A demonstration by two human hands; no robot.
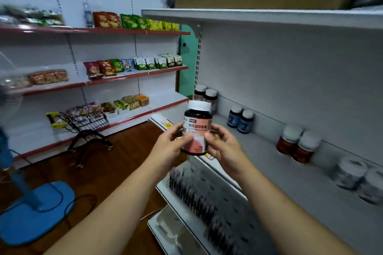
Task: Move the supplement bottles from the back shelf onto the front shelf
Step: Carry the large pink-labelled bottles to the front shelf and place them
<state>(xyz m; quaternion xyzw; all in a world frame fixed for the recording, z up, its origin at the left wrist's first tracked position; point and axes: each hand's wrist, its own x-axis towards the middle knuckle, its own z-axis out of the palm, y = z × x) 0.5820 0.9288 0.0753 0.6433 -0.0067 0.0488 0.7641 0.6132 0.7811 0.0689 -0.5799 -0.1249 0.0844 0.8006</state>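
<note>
- Far left: blue fan base point(37, 211) on the wood floor, with a small wire cart point(83, 122) behind it. Both are well apart from the work.
- Left hand point(172, 143): fingers and thumb curl round the lower left side of the pink-labelled bottle point(196, 128).
- Bottle: upright, white cap on top, held in the air just off the near edge of the grey shelf point(279, 172) and touching no shelf.
- Right hand point(223, 145): grips the bottle's lower right side, so both hands share the load.
- Rightward along the shelf, pairs stand by the back panel: pink pair point(207, 97), blue pair point(240, 119), red pair point(298, 145), pale pair point(358, 178) (blurred).
- Judgement: carry it level, set the base flat with the label outward, and let go only once it stands.
</note>
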